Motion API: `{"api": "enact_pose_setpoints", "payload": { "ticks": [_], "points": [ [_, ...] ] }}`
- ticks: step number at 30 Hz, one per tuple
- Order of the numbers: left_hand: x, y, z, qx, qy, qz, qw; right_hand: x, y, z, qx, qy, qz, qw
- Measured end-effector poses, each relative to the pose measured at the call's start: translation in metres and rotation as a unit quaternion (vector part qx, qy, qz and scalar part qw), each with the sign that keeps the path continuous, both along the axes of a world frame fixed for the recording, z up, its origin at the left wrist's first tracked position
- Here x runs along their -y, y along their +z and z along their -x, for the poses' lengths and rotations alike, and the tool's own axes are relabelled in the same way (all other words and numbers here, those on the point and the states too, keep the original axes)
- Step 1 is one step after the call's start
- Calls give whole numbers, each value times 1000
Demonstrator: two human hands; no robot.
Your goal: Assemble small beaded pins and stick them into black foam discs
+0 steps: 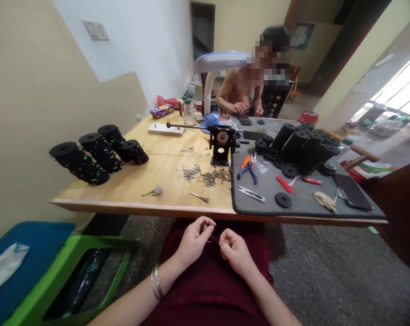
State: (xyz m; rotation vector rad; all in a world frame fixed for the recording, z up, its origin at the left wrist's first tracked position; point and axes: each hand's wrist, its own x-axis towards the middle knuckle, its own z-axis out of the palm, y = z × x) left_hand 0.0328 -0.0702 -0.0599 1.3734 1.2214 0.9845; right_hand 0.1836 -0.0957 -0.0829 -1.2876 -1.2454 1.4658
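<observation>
- The left hand (193, 242), lower centre of the frame, is curled nearly closed, thumb and forefinger close together; a thin pale sliver (209, 241) shows just below its fingertips, and I cannot tell whether it is gripped.
- The right hand (236, 251), just beside it and apart, is folded loosely, thumb against the curled fingers; whether anything fine is inside cannot be told.
- The sliver could slip if the pinch is light; over the maroon cloth (208, 292) at the lower centre, it might catch in the folds or drop to the speckled floor (313, 267).
- A sharp tug between the hands could snap or bend something so slender.
- The small metal bits (213, 177) lie loose mid-frame on the wooden surface (120, 192); a sleeve or forearm sweeping across could scatter them.
- The snips (251, 194) lie near the front edge, so a careless reach might knock them off.
</observation>
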Motion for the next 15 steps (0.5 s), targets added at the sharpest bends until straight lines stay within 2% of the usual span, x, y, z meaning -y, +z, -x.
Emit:
{"api": "enact_pose_setpoints", "payload": {
  "ticks": [3, 8, 10, 13, 15],
  "points": [
    [-3, -3, 4, 8, 32, -7, 999, 1, 1, 0, -9, -13, 6, 1000],
    [-11, -4, 19, 55, 130, 19, 990, 2, 2, -4, -86, -61, 58, 993],
    [-12, -6, 25, 62, 114, 59, 990, 3, 3, -5, -116, -75, 79, 987],
    [-7, -11, 27, 35, 40, 115, 992, 3, 6, -5, -150, -87, 96, 980],
    [-4, -14, 24, 4, -4, 125, 992, 3, 7, -4, -178, -83, 104, 975]
  ]
}}
